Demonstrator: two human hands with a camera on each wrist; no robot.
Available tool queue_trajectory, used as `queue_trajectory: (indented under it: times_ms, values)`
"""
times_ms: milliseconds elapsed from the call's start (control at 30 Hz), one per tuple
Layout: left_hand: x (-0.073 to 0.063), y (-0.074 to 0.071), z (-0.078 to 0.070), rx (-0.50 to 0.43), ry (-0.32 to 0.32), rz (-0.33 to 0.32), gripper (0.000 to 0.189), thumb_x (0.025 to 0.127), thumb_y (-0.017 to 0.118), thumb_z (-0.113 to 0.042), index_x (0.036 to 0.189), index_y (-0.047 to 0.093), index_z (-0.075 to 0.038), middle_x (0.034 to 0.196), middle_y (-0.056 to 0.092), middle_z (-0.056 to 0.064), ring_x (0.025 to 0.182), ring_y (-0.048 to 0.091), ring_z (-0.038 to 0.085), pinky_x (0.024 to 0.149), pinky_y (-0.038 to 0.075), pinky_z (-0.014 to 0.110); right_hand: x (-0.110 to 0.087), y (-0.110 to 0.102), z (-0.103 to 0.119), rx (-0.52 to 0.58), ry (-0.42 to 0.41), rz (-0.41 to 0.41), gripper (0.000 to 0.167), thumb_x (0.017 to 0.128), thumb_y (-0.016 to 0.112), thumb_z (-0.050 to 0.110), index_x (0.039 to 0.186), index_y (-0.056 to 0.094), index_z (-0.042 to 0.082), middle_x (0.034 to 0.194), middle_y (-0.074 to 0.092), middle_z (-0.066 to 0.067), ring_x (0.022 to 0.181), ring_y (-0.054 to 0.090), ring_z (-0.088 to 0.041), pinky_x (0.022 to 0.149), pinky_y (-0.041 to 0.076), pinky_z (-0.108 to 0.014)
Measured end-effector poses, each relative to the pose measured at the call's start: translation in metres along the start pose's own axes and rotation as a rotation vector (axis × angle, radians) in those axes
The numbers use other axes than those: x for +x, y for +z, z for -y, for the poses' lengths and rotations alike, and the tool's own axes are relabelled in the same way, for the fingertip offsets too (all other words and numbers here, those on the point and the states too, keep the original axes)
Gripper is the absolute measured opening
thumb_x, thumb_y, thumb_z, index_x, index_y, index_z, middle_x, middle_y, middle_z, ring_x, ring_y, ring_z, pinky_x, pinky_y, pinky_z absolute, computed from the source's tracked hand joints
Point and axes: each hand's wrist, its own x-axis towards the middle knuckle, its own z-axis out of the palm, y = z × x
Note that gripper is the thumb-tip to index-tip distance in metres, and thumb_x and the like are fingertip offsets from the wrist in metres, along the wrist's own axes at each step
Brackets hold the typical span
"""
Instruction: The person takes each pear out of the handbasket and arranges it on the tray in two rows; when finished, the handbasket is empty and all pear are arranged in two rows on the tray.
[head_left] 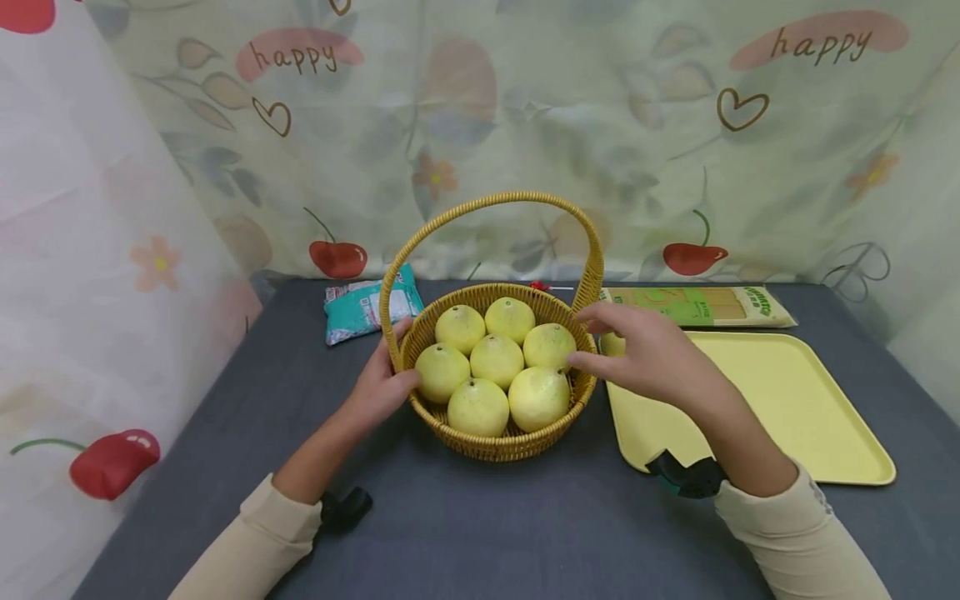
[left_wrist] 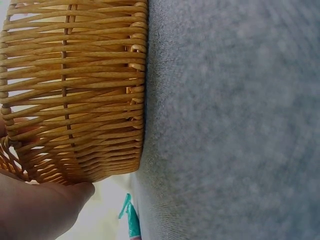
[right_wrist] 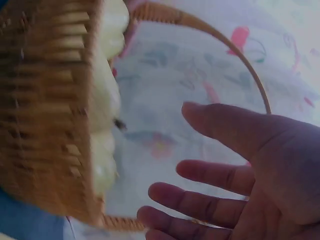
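A woven wicker basket [head_left: 497, 450] with a tall arched handle [head_left: 517, 197] stands on the dark tabletop, filled with several round yellow-green fruits [head_left: 497, 361] with short dark stems. My left hand [head_left: 381, 379] grips the basket's left rim by the foot of the handle. In the left wrist view a digit [left_wrist: 45, 205] presses the weave from outside. At the opposite rim, my right hand [head_left: 645, 350] hovers with fingers spread, holding nothing. The right wrist view shows its fingers [right_wrist: 205, 202] apart from the fruits. A small yellow-green shape [head_left: 612, 344] beside the right hand is partly hidden.
Right of the basket lies a yellow tray [head_left: 780, 400], partly under the right arm. Behind it is a long green-and-clear packet [head_left: 697, 306]. A teal packet [head_left: 372, 307] lies back left. A printed curtain [head_left: 525, 125] hangs behind the table.
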Motion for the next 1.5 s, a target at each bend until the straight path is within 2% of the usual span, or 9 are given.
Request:
queue_trajectory:
  times_ms: [200,367,467,600,700,800,1133,1333,1500]
  values:
    - [0.0,0.0,0.002,0.003,0.002,-0.003,0.084,0.085,0.049,0.007,0.161,0.014,-0.006,0.162,0.02,0.017,0.141,0.034,0.034,0.105,0.035,0.051,0.006,0.033,0.01,-0.026,-0.106,0.095,0.05,0.087,0.078,0.037,0.125,0.067,0.006,0.119,0.067,-0.009,0.103,0.063,-0.026,0.085,0.05,-0.045]
    - [-0.001,0.0,0.001,0.004,-0.011,-0.009,0.084,0.085,0.049,0.007,0.161,0.014,-0.005,0.162,0.021,0.017,0.141,0.034,0.034,0.105,0.035,0.051,0.01,0.052,0.012,-0.085,-0.128,0.116,0.054,0.083,0.079,0.046,0.122,0.068,0.01,0.115,0.067,-0.004,0.101,0.063,-0.021,0.084,0.049,-0.043]
    - [0.0,0.0,0.0,0.003,-0.013,-0.008,0.084,0.085,0.049,0.007,0.161,0.014,-0.005,0.163,0.02,0.017,0.141,0.033,0.034,0.104,0.036,0.05,0.011,0.057,0.012,-0.1,-0.131,0.128,0.055,0.082,0.078,0.051,0.121,0.068,0.013,0.112,0.065,-0.002,0.096,0.062,-0.019,0.08,0.049,-0.04]
    - [0.001,0.0,-0.001,-0.006,0.0,-0.006,0.084,0.085,0.049,0.007,0.161,0.014,-0.006,0.163,0.019,0.015,0.142,0.032,0.034,0.105,0.035,0.05,0.014,0.059,0.011,-0.132,-0.159,0.187,0.061,0.085,0.073,0.056,0.128,0.065,0.014,0.12,0.062,-0.002,0.096,0.061,-0.018,0.078,0.049,-0.04]
    - [0.002,0.0,0.0,-0.014,0.011,-0.001,0.084,0.085,0.049,0.007,0.161,0.014,-0.006,0.164,0.018,0.014,0.143,0.031,0.034,0.105,0.035,0.05,0.017,0.059,0.01,-0.121,-0.184,0.233,0.063,0.086,0.071,0.056,0.132,0.062,0.013,0.127,0.06,-0.002,0.101,0.061,-0.018,0.081,0.049,-0.04]
    - [0.002,0.0,0.001,-0.02,0.012,0.004,0.084,0.085,0.049,0.007,0.161,0.014,-0.007,0.164,0.017,0.014,0.143,0.031,0.034,0.105,0.035,0.05,0.02,0.059,0.008,-0.077,-0.167,0.246,0.061,0.085,0.075,0.052,0.131,0.062,0.014,0.125,0.061,0.0,0.101,0.059,-0.016,0.082,0.048,-0.039]
    - [0.0,0.0,0.004,-0.014,0.006,-0.001,0.084,0.086,0.05,0.006,0.161,0.016,-0.008,0.164,0.019,0.012,0.143,0.032,0.032,0.104,0.035,0.049,0.018,0.064,0.009,0.044,-0.047,0.161,0.081,0.069,0.09,0.045,0.132,0.054,0.01,0.12,0.056,-0.004,0.101,0.056,-0.018,0.084,0.046,-0.04]
    - [0.0,0.0,0.004,-0.004,0.016,0.002,0.083,0.087,0.05,0.006,0.161,0.016,-0.008,0.164,0.019,0.013,0.142,0.033,0.033,0.104,0.036,0.05,0.014,0.065,0.011,0.087,-0.042,0.073,0.083,0.067,0.091,0.04,0.13,0.05,0.005,0.122,0.053,-0.008,0.099,0.054,-0.021,0.084,0.046,-0.041]
    - [0.0,-0.001,0.004,-0.003,0.018,0.004,0.083,0.087,0.05,0.006,0.161,0.016,-0.009,0.163,0.02,0.013,0.142,0.033,0.034,0.103,0.036,0.05,0.013,0.064,0.015,0.134,-0.027,0.021,0.076,0.068,0.09,0.039,0.126,0.051,0.009,0.116,0.055,-0.003,0.099,0.056,-0.021,0.084,0.045,-0.041]
